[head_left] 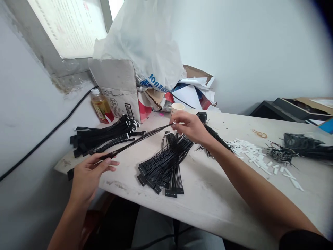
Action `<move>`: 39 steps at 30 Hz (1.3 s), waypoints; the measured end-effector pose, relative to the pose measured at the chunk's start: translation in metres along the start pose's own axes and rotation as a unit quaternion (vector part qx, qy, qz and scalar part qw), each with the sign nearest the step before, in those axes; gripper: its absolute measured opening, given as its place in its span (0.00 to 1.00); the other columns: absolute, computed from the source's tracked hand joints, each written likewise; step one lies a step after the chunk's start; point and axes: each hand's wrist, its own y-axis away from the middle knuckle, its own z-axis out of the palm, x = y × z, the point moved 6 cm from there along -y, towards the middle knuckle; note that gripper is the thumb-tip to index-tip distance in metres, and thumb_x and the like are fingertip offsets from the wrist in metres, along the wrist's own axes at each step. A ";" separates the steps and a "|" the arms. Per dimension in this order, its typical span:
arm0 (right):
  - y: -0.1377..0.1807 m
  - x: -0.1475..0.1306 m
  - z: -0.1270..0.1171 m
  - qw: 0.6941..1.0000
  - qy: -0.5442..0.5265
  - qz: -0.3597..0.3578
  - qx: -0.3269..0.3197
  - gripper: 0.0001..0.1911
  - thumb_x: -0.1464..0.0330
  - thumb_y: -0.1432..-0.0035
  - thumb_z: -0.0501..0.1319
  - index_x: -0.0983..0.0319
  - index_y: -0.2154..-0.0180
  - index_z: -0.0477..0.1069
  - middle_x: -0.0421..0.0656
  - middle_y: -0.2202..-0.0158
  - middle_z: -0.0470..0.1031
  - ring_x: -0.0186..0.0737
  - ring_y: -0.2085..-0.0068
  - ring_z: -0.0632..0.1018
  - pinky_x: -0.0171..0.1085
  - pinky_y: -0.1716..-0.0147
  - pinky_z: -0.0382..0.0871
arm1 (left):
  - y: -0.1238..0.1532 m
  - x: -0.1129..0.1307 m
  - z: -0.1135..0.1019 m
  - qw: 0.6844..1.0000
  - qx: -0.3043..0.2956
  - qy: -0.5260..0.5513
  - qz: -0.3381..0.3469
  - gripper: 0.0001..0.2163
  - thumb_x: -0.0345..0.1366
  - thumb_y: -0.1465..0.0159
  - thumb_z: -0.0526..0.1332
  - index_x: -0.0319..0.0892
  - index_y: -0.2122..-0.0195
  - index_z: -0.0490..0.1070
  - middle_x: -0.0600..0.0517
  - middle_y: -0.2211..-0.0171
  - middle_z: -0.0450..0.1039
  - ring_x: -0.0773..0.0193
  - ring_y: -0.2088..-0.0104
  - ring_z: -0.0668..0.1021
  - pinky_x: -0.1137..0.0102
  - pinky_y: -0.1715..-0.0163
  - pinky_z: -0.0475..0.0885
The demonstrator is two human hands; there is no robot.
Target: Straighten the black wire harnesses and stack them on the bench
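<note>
A thin black wire harness is stretched between my two hands above the white table. My left hand pinches its near, lower end at the table's left edge. My right hand pinches the far end, where a small white connector sits at my fingertips. Below the stretched harness lies a fanned pile of black harnesses with black connectors. A second pile of harnesses with white connectors lies at the far left.
A cardboard box with a white plastic bag, a drink bottle and a paper cup stand at the back. Loose white connectors and more black wires lie to the right. A black cable runs along the left wall.
</note>
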 end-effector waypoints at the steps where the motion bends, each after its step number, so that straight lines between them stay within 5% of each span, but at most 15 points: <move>1: 0.006 0.001 -0.003 0.998 0.068 -0.005 0.005 0.05 0.68 0.39 0.60 0.61 0.65 0.74 0.46 0.60 0.74 0.36 0.67 0.74 0.39 0.67 0.69 | 0.001 0.000 0.003 1.000 -0.012 0.008 -0.004 0.14 0.40 0.48 0.76 0.41 0.63 0.83 0.47 0.69 0.85 0.55 0.67 0.86 0.62 0.59 0.81; 5: 0.028 0.009 -0.013 0.986 0.165 0.028 -0.018 0.07 0.67 0.36 0.58 0.60 0.63 0.75 0.41 0.74 0.74 0.36 0.73 0.73 0.38 0.69 0.65 | 0.003 -0.003 0.017 0.996 -0.057 0.072 -0.022 0.14 0.45 0.47 0.75 0.40 0.66 0.85 0.42 0.59 0.86 0.45 0.55 0.86 0.50 0.44 0.78; 11: 0.038 0.028 -0.013 0.972 -0.153 0.156 -0.083 0.11 0.68 0.47 0.67 0.63 0.60 0.75 0.41 0.73 0.77 0.36 0.73 0.78 0.36 0.73 0.73 | 0.001 -0.008 0.016 1.000 -0.024 0.005 -0.018 0.14 0.40 0.54 0.79 0.44 0.66 0.85 0.45 0.56 0.86 0.48 0.51 0.84 0.57 0.46 0.79; 16: 0.035 0.034 -0.006 0.966 -0.184 0.181 -0.026 0.10 0.65 0.47 0.69 0.62 0.66 0.72 0.38 0.75 0.73 0.30 0.76 0.73 0.32 0.79 0.66 | 0.001 -0.012 0.017 0.998 -0.034 -0.055 -0.019 0.22 0.41 0.56 0.79 0.44 0.59 0.84 0.44 0.54 0.85 0.46 0.48 0.82 0.58 0.48 0.79; 21: 0.037 0.032 -0.002 0.977 -0.106 0.184 -0.020 0.10 0.66 0.46 0.65 0.62 0.62 0.73 0.36 0.76 0.70 0.28 0.78 0.68 0.32 0.79 0.59 | 0.005 -0.012 0.021 0.997 -0.027 -0.065 -0.034 0.19 0.40 0.59 0.78 0.41 0.66 0.82 0.46 0.64 0.84 0.53 0.63 0.85 0.62 0.59 0.81; 27: 0.037 0.022 -0.006 0.984 -0.094 0.152 -0.020 0.21 0.70 0.45 0.63 0.61 0.48 0.74 0.34 0.76 0.66 0.30 0.76 0.65 0.34 0.77 0.58 | 0.011 -0.016 0.031 0.994 -0.086 -0.048 -0.057 0.18 0.43 0.50 0.76 0.39 0.62 0.78 0.50 0.77 0.79 0.66 0.83 0.74 0.70 0.80 0.70; 31: 0.036 0.025 -0.009 0.984 -0.081 0.159 -0.019 0.08 0.66 0.45 0.67 0.63 0.64 0.77 0.35 0.79 0.66 0.29 0.79 0.66 0.33 0.80 0.57 | 0.012 -0.013 0.033 0.992 -0.094 -0.061 -0.057 0.19 0.44 0.50 0.75 0.38 0.62 0.79 0.49 0.77 0.79 0.66 0.84 0.73 0.70 0.80 0.69; 39: 0.034 0.037 -0.020 0.968 -0.167 0.184 0.009 0.10 0.64 0.49 0.73 0.63 0.68 0.77 0.37 0.80 0.69 0.28 0.81 0.67 0.31 0.84 0.55 | 0.017 -0.013 0.038 0.985 -0.147 -0.063 -0.064 0.14 0.41 0.50 0.74 0.40 0.65 0.79 0.55 0.82 0.74 0.68 0.85 0.70 0.69 0.77 0.67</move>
